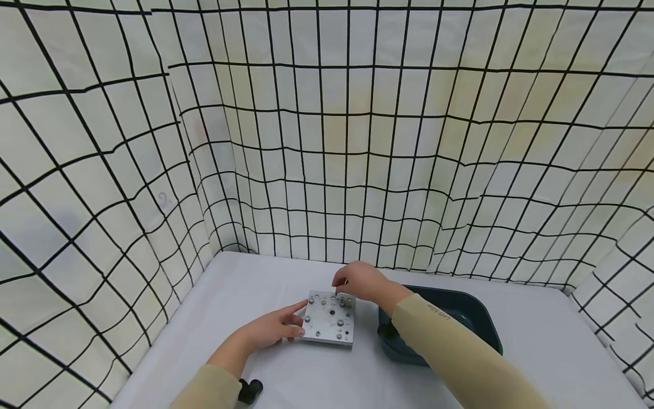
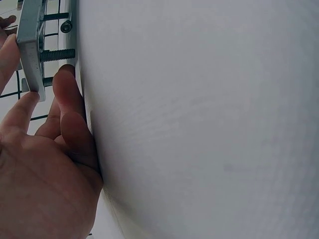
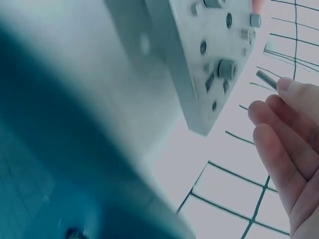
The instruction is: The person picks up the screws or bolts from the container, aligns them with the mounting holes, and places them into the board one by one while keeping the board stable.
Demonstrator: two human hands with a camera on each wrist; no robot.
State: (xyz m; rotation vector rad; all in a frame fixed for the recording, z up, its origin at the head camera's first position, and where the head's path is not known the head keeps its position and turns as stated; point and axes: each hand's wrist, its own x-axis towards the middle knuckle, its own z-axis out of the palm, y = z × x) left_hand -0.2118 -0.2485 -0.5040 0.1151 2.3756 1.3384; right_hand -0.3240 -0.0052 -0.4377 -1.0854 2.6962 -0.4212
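A square metal plate set with several screws and holes lies on the white table. My left hand holds its left edge, index finger near the far corner and thumb at the near corner. In the left wrist view, the other fingers are bent low beside the table, and threaded screw ends stick out of the plate's underside. Above the plate's far edge, my right hand pinches a small screw between thumb and fingers. Its threaded end points toward the plate in the right wrist view; the rest is hidden by the fingertips.
A dark teal tray stands to the right of the plate, partly under my right forearm. A small dark part shows inside it. White cloth walls with a black grid enclose the table's back and sides.
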